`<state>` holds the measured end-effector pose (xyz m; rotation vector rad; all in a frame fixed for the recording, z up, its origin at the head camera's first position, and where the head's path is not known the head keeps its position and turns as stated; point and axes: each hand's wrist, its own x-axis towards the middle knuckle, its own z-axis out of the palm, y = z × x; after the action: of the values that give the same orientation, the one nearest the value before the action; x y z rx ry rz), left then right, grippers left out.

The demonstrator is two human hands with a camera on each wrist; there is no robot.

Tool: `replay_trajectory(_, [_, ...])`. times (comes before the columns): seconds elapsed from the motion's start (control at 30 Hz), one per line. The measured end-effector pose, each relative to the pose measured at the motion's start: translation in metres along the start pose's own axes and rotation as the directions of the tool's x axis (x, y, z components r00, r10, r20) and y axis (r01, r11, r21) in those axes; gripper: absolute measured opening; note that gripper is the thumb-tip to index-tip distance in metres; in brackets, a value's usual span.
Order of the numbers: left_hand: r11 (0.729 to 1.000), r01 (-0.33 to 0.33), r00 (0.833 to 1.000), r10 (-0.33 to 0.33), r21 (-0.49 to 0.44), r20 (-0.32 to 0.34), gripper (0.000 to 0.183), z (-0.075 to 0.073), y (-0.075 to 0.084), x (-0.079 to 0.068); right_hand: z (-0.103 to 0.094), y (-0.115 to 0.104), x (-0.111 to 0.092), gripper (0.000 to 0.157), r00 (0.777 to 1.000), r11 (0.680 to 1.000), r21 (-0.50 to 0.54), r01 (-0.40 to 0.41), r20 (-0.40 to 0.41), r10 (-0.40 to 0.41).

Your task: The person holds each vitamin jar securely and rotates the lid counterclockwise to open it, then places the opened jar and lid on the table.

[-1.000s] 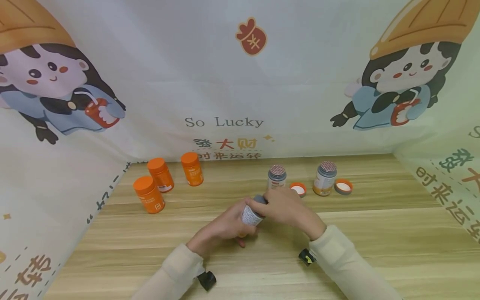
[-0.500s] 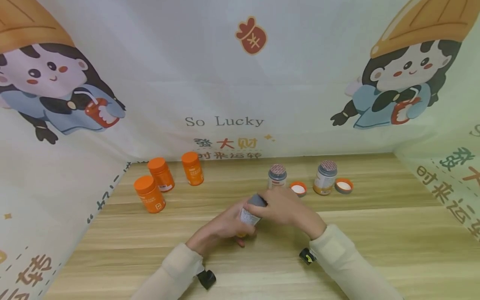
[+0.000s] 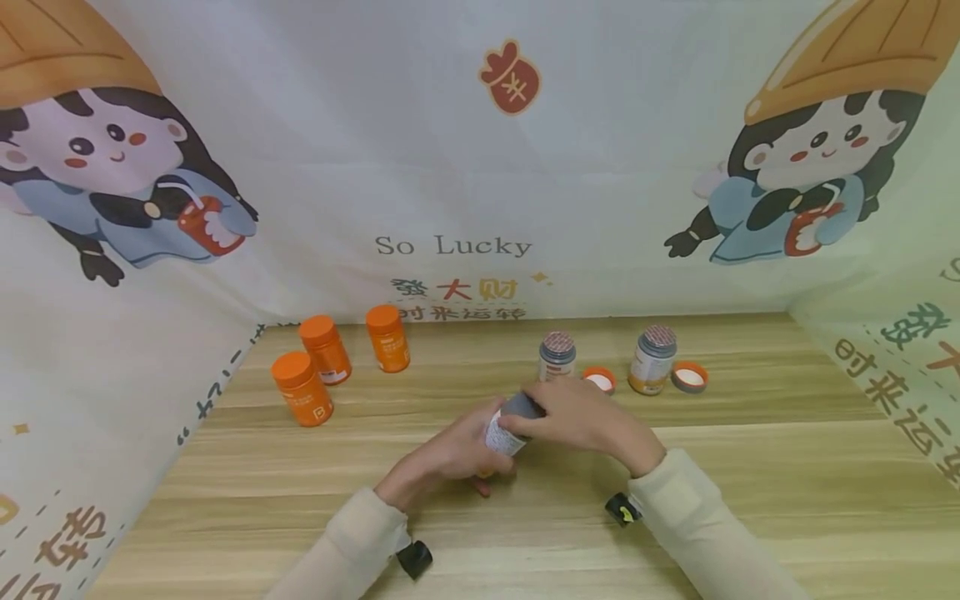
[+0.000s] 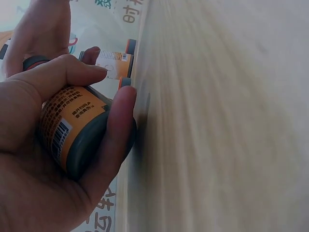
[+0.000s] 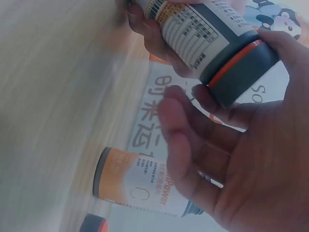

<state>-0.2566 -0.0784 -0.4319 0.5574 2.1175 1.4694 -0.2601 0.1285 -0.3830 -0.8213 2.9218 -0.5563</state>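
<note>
Near the middle of the table, my left hand [image 3: 461, 450] grips a tilted pill bottle [image 3: 502, 437] around its body. In the left wrist view the bottle's orange label and dark base [image 4: 84, 145] show between thumb and fingers. My right hand [image 3: 588, 417] is at the bottle's upper end. It pinches the dark grey screw cap [image 5: 246, 72] between thumb and index finger, and its other fingers are curled loosely beside it. An orange ring runs between cap and bottle. The cap sits on the bottle's neck.
Several orange bottles [image 3: 302, 390] stand at the back left. Two uncapped bottles [image 3: 652, 362] with foil-covered mouths stand at the back right, each beside an upturned cap [image 3: 689, 377]. A printed sheet [image 3: 450, 167] hangs behind the wooden table [image 3: 315, 517].
My right hand has shifted slightly on the cap, and its fingers have opened out somewhat. The left hand keeps its grip on the bottle. The head view has moved a little.
</note>
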Motion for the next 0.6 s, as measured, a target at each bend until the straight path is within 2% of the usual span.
replay_trajectory(0.23, [0.999,-0.006,1.000,0.007,0.050,-0.023,0.070,0.0003,0.0031,-0.0022,-0.0008,-0.0006,-0.0009,0.052,0.997,0.997,-0.043,-0.064,-0.056,0.062])
replay_trajectory(0.37, [0.997,-0.010,1.000,0.012,0.070,-0.029,0.067,0.0001,0.0033,-0.0023,-0.0010,0.0014,-0.0007,0.057,0.997,0.996,-0.044,-0.071,-0.037,0.070])
replay_trajectory(0.6, [0.997,-0.027,0.999,0.028,0.075,-0.024,0.053,-0.0006,0.0018,-0.0012,-0.0033,0.0037,-0.0020,0.037,0.999,0.999,0.044,-0.029,0.047,0.027])
